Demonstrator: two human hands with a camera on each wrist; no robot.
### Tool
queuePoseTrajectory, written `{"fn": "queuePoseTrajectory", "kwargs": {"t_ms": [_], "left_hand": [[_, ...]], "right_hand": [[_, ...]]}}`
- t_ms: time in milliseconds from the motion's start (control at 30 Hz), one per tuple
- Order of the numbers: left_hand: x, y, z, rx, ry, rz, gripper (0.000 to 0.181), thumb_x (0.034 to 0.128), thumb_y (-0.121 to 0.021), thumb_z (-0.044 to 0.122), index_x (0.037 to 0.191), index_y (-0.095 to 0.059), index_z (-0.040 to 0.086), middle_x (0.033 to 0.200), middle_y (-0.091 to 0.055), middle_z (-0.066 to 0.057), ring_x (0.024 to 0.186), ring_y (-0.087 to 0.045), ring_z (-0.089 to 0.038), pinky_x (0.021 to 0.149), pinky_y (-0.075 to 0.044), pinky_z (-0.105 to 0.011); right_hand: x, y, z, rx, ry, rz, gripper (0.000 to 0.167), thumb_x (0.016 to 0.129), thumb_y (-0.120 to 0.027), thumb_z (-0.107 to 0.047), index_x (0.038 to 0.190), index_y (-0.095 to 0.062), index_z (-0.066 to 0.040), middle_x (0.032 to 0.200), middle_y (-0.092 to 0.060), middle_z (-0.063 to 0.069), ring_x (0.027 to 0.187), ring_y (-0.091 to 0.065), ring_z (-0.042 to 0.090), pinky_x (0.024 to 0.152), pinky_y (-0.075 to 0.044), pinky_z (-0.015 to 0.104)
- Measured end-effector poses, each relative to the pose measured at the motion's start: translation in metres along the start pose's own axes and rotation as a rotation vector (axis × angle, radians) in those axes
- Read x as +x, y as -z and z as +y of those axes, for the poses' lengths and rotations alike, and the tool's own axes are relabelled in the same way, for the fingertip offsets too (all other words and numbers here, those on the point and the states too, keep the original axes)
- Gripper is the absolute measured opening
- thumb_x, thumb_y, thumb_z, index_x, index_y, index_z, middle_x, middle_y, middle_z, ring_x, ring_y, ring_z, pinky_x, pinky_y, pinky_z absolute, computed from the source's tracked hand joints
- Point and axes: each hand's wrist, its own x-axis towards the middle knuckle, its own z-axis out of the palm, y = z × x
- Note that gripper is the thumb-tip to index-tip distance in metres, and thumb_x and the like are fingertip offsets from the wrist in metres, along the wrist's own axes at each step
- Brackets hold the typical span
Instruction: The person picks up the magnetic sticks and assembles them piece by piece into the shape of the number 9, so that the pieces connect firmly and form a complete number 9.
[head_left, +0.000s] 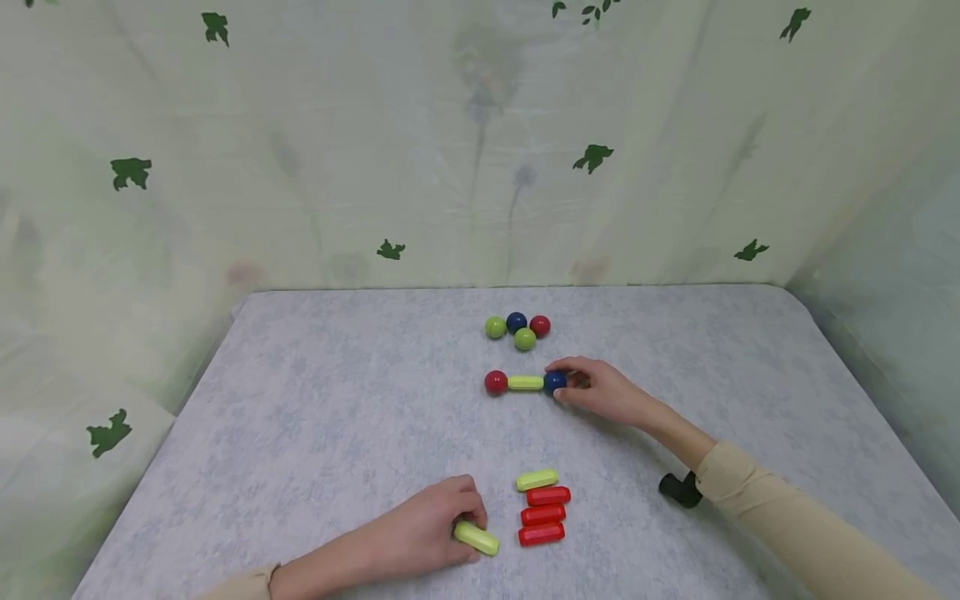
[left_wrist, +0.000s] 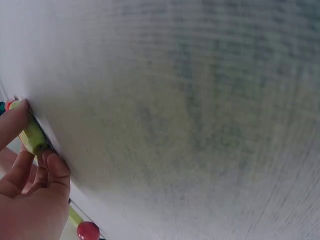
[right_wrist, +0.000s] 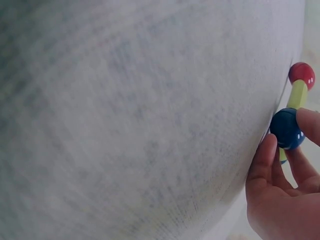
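Left hand [head_left: 433,523] pinches a yellow rod [head_left: 477,539]; right hand [head_left: 603,393] grips a blue ball [head_left: 553,382], seemingly well inside table edges [head_left: 360,294].

The left fingers [left_wrist: 58,170] pinch 1 yellow-green rod [left_wrist: 34,136]; lower down, 1 red ball [left_wrist: 88,231] adjoins a second stick [left_wrist: 75,216].

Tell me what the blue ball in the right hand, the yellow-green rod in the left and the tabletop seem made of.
Blue ball: likely hard plastic, glossy, with small bright highlights.
Yellow-green rod: probably moulded plastic, slight sheen, judging by its even colour and faceted sides.
Tabletop: matte, mottled grey; fine weave-like grain in the wrist views suggests cloth, though a printed sheet is possible.
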Motion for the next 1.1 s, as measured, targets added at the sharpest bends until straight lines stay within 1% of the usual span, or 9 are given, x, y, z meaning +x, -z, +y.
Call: {"fn": "queuePoseTrajectory", "kwargs": {"t_ms": [100,233,333,467,567,700,833,967,1100], "left_hand": [[0.001,0.001,0.000,-0.019,0.025,0.014,0.020,0.0846,-0.078,0.015,0.094,-0.062,0.024,0.091,-0.050,0.018,0.081,-0.049,0.001,0.073,-0.046,-0.019],[0.007,0.007,-0.003,-0.091,0.079,0.049,0.015,0.0896,-0.073,0.018,0.098,-0.064,0.025,0.091,-0.053,0.016,0.082,-0.052,-0.003,0.074,-0.046,-0.022],[0.015,0.013,-0.007,-0.167,0.127,0.114,0.012,0.0925,-0.070,0.020,0.103,-0.065,0.024,0.092,-0.057,0.012,0.082,-0.054,-0.008,0.073,-0.047,-0.025],[0.029,0.022,-0.010,-0.280,0.204,0.220,0.016,0.0930,-0.069,0.018,0.109,-0.067,0.013,0.093,-0.062,0.006,0.083,-0.057,-0.013,0.072,-0.049,-0.028],[0.041,0.026,-0.010,-0.437,0.290,0.279,0.022,0.0916,-0.069,0.014,0.111,-0.065,0.003,0.091,-0.065,-0.001,0.081,-0.061,-0.016,0.072,-0.051,-0.029],[0.057,0.028,-0.009,-0.734,0.414,0.329,0.027,0.0927,-0.067,0.012,0.112,-0.060,-0.005,0.089,-0.069,-0.011,0.079,-0.068,-0.019,0.074,-0.055,-0.030],[0.071,0.030,-0.009,-0.935,0.486,0.354,0.032,0.0956,-0.064,0.016,0.115,-0.056,-0.008,0.093,-0.070,-0.015,0.082,-0.071,-0.022,0.076,-0.055,-0.030],[0.081,0.033,-0.011,-1.013,0.515,0.380,0.030,0.0980,-0.061,0.016,0.116,-0.057,-0.009,0.096,-0.070,-0.017,0.084,-0.071,-0.022,0.075,-0.055,-0.029],[0.085,0.033,-0.013,-1.026,0.523,0.389,0.029,0.0998,-0.058,0.014,0.116,-0.057,-0.009,0.097,-0.069,-0.018,0.083,-0.071,-0.022,0.075,-0.056,-0.030]], "right_hand": [[0.000,0.000,0.000,0.001,-0.002,0.003,0.039,0.093,-0.067,-0.016,0.131,-0.060,-0.010,0.104,-0.060,0.004,0.092,-0.053,0.022,0.078,-0.046,0.035],[0.000,0.000,0.001,0.003,0.002,0.005,0.039,0.093,-0.067,-0.016,0.131,-0.060,-0.010,0.103,-0.060,0.004,0.092,-0.053,0.022,0.078,-0.046,0.035],[0.000,0.000,0.002,0.005,0.004,0.006,0.039,0.093,-0.067,-0.016,0.131,-0.060,-0.010,0.104,-0.060,0.004,0.092,-0.053,0.021,0.078,-0.046,0.035],[0.001,-0.001,0.002,0.004,-0.002,0.006,0.039,0.093,-0.067,-0.016,0.131,-0.060,-0.011,0.105,-0.060,0.004,0.092,-0.054,0.021,0.078,-0.046,0.035],[0.001,-0.001,0.003,0.002,-0.002,0.006,0.039,0.093,-0.068,-0.016,0.131,-0.060,-0.011,0.105,-0.060,0.004,0.092,-0.054,0.021,0.078,-0.047,0.035],[0.001,-0.001,0.003,0.003,0.001,0.004,0.039,0.093,-0.068,-0.016,0.131,-0.060,-0.011,0.105,-0.060,0.004,0.092,-0.054,0.021,0.078,-0.047,0.034],[0.001,0.000,0.004,0.007,0.003,0.007,0.039,0.093,-0.068,-0.016,0.131,-0.060,-0.011,0.105,-0.060,0.004,0.092,-0.054,0.021,0.079,-0.047,0.035],[0.002,0.000,0.004,0.008,0.005,0.007,0.039,0.093,-0.068,-0.016,0.131,-0.061,-0.011,0.107,-0.061,0.004,0.093,-0.054,0.021,0.079,-0.047,0.035],[0.002,0.000,0.005,0.003,0.005,0.007,0.038,0.093,-0.068,-0.017,0.130,-0.061,-0.012,0.106,-0.061,0.003,0.092,-0.055,0.020,0.079,-0.048,0.034]]}}
